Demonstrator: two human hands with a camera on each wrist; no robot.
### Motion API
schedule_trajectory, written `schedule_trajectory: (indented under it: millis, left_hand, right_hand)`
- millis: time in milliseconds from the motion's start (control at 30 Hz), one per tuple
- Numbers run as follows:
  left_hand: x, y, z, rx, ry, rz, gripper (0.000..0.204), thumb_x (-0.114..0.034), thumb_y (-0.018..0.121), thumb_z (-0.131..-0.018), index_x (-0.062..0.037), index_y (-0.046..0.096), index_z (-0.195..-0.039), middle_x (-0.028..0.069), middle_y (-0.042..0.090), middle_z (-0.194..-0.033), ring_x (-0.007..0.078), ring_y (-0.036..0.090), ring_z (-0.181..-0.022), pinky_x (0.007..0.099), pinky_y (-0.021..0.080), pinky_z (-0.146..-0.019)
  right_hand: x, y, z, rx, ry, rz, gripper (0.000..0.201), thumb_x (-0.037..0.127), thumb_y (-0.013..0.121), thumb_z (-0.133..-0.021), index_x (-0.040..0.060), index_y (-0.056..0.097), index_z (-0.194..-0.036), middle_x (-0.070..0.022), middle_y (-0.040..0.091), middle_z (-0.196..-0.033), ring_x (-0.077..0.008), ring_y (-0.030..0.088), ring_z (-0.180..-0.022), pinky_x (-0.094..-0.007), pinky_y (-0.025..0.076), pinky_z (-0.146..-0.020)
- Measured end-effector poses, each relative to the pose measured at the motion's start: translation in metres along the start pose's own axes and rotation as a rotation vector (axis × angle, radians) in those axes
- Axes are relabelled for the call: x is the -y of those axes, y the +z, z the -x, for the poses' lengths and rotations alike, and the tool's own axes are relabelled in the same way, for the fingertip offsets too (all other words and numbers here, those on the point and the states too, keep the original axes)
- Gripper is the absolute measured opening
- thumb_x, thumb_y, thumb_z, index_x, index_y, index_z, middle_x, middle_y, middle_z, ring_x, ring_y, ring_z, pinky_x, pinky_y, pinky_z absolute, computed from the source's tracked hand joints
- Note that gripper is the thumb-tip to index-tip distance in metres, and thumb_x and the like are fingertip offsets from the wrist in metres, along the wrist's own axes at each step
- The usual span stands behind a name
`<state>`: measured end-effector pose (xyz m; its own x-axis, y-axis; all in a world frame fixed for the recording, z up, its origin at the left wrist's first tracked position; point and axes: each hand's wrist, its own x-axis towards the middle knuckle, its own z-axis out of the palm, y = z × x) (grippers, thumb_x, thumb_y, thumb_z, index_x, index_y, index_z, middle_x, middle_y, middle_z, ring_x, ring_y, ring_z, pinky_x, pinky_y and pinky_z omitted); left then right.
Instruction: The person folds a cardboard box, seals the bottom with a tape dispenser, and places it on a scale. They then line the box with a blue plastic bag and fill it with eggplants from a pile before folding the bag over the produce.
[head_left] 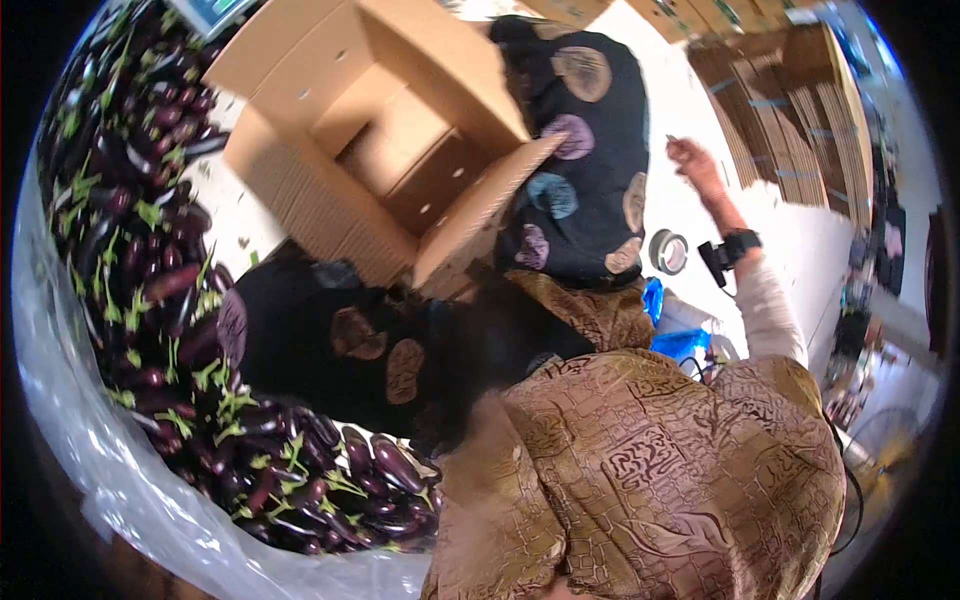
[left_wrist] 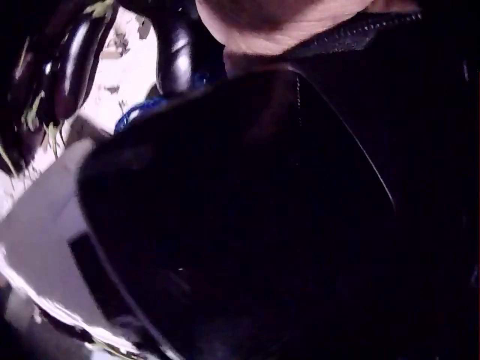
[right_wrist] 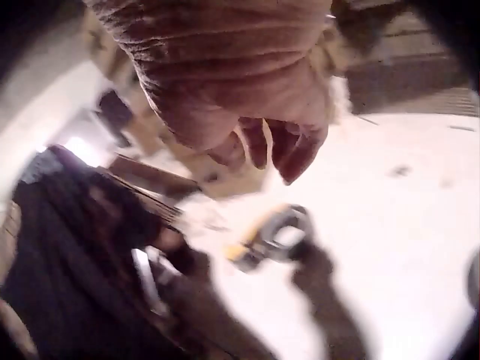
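My right hand [head_left: 702, 170] reaches out over the white surface, fingers loosely curled and nothing seen between them. In the right wrist view that hand [right_wrist: 232, 82] hangs near a blurred roll of tape [right_wrist: 289, 231]; the head view has the roll of tape [head_left: 668, 252] beside the wrist. Of my left hand [left_wrist: 292, 26], only part of the palm edge shows at the top of the left wrist view, its fingers out of frame. Eggplants [left_wrist: 79, 67] lie near it. In the head view it is hidden. An open cardboard box [head_left: 290, 190] stands between my knees.
A large heap of eggplants [head_left: 150, 270] spreads along the left, bordered by clear plastic sheeting [head_left: 90, 450]. Flattened cardboard boxes [head_left: 790, 120] are stacked at the upper right. Something blue [head_left: 682, 344] lies by my right side.
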<state>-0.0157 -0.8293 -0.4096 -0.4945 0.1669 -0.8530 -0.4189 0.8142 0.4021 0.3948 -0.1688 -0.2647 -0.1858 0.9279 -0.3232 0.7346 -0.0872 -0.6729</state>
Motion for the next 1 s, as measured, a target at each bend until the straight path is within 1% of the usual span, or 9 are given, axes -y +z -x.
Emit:
schedule_trajectory:
  millis: [67, 100, 133, 167, 333, 600, 733, 867, 1000]
  left_hand:
    - [-0.017, -0.005, -0.012, 0.011, 0.022, -0.023, 0.027, -0.012, 0.058, -0.081, -0.005, 0.063, -0.106, 0.0138, 0.064, -0.098, 0.0262, 0.063, -0.089, 0.0388, 0.051, -0.079]
    - [-0.024, -0.008, -0.017, 0.011, 0.03, -0.029, 0.027, -0.012, 0.058, -0.081, -0.005, 0.063, -0.106, 0.0137, 0.064, -0.098, 0.0262, 0.063, -0.089, 0.0388, 0.051, -0.079]
    - [-0.03, -0.009, -0.019, 0.019, 0.037, -0.045, 0.027, -0.013, 0.058, -0.081, -0.0051, 0.063, -0.106, 0.0137, 0.064, -0.098, 0.0261, 0.063, -0.089, 0.0387, 0.051, -0.079]
    - [-0.037, -0.01, -0.023, 0.028, 0.043, -0.065, 0.027, -0.013, 0.058, -0.081, -0.0051, 0.063, -0.106, 0.0136, 0.064, -0.098, 0.026, 0.063, -0.089, 0.0387, 0.051, -0.079]
    - [-0.065, -0.009, -0.033, 0.092, 0.061, -0.157, 0.027, -0.015, 0.058, -0.082, -0.0053, 0.063, -0.107, 0.0133, 0.064, -0.099, 0.0256, 0.063, -0.089, 0.0386, 0.051, -0.078]
    - [-0.086, -0.023, -0.035, 0.113, 0.085, -0.235, 0.028, -0.018, 0.057, -0.084, -0.0055, 0.063, -0.108, 0.0129, 0.064, -0.099, 0.025, 0.063, -0.089, 0.0384, 0.052, -0.078]
    - [-0.091, -0.025, -0.031, 0.12, 0.087, -0.25, 0.028, -0.019, 0.057, -0.084, -0.0057, 0.062, -0.109, 0.0126, 0.064, -0.099, 0.0247, 0.062, -0.089, 0.0383, 0.052, -0.078]
    - [-0.091, -0.029, -0.028, 0.117, 0.086, -0.244, 0.029, -0.021, 0.057, -0.085, -0.0058, 0.062, -0.109, 0.0124, 0.063, -0.099, 0.0244, 0.062, -0.09, 0.0382, 0.052, -0.078]
    - [-0.086, -0.032, -0.024, 0.105, 0.074, -0.216, 0.03, -0.022, 0.056, -0.086, -0.0059, 0.062, -0.11, 0.0122, 0.063, -0.1, 0.0241, 0.062, -0.09, 0.0381, 0.052, -0.078]
  right_hand:
    - [-0.14, 0.018, 0.028, 0.169, 0.124, 0.633, 0.063, 0.047, 0.075, -0.079, 0.0049, 0.062, -0.123, -0.018, 0.068, -0.112, -0.0267, 0.064, -0.107, -0.0355, 0.05, -0.092]
    - [-0.142, 0.02, 0.071, 0.212, 0.326, 0.464, 0.068, 0.052, 0.077, -0.074, 0.0013, 0.064, -0.117, -0.0201, 0.067, -0.112, -0.0285, 0.064, -0.108, -0.0362, 0.05, -0.092]
    - [-0.156, 0.023, 0.089, 0.511, 0.519, 0.385, 0.072, 0.056, 0.078, -0.072, -0.0029, 0.066, -0.111, -0.0206, 0.067, -0.11, -0.0292, 0.065, -0.104, -0.0363, 0.051, -0.089]
    - [-0.161, 0.034, 0.133, 0.233, 0.421, 0.43, 0.074, 0.056, 0.079, -0.07, -0.0059, 0.066, -0.108, -0.0199, 0.068, -0.106, -0.0277, 0.066, -0.098, -0.0361, 0.052, -0.084]
    - [-0.16, 0.089, 0.247, 0.335, 0.869, 0.108, 0.105, 0.061, 0.08, -0.067, -0.0061, 0.042, -0.139, -0.0219, 0.056, -0.13, -0.0282, 0.059, -0.112, -0.0426, 0.053, -0.078]
    - [-0.189, 0.186, 0.273, 0.366, 0.902, 0.198, 0.13, 0.068, 0.082, -0.054, -0.0109, 0.027, -0.141, -0.0299, 0.056, -0.127, -0.0393, 0.056, -0.12, -0.0421, 0.047, -0.099]
    - [-0.208, 0.229, 0.266, 0.22, 0.984, 0.292, 0.115, 0.068, 0.079, -0.06, -0.0031, 0.036, -0.139, -0.0325, 0.045, -0.137, -0.0463, 0.051, -0.123, -0.0477, 0.045, -0.101]
    - [-0.217, 0.233, 0.273, 0.521, 0.702, 0.197, 0.066, 0.05, 0.063, -0.085, 0.009, 0.048, -0.134, -0.0262, 0.054, -0.13, -0.0437, 0.053, -0.121, -0.0487, 0.049, -0.094]
    - [-0.206, 0.23, 0.292, 0.494, 0.81, 0.16, 0.066, 0.048, 0.064, -0.084, 0.0091, 0.048, -0.134, -0.026, 0.053, -0.13, -0.0438, 0.052, -0.121, -0.0489, 0.048, -0.094]
